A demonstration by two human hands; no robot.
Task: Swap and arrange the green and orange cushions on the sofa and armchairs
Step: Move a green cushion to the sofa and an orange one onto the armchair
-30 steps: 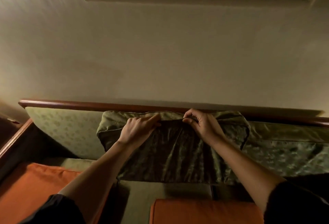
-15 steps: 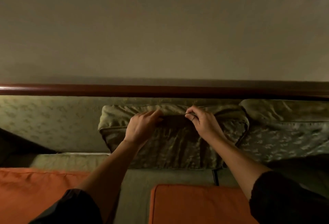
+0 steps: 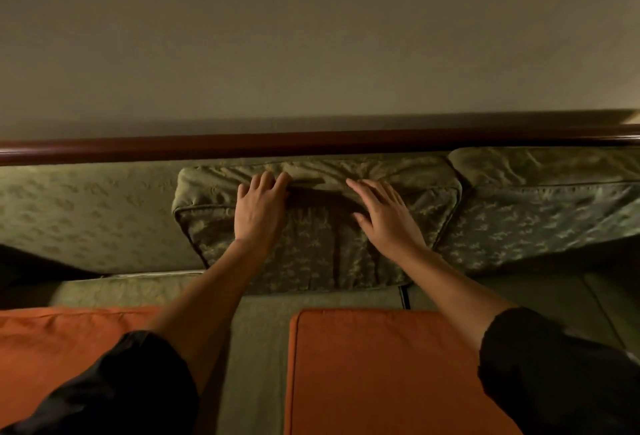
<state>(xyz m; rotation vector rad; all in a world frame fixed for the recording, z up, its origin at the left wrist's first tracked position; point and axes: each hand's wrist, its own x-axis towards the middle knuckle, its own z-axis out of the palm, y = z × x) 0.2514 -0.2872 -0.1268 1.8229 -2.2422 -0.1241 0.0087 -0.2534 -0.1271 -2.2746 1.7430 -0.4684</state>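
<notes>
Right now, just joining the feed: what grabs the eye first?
Two bare hands, left hand and right hand, lie flat with open fingers on the middle green cushion, propped against the sofa back. Nearer the camera, two orange cushions lie on the seat: one lower left, one lower centre.

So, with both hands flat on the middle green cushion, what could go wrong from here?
1. The green back cushion looks slumped and creased between the left hand and right hand; once released, it may sag forward.
2. Pressing it sideways could push the neighbouring green cushion, which it touches.
3. The orange cushions lie close below; a falling cushion could land on them.
</notes>
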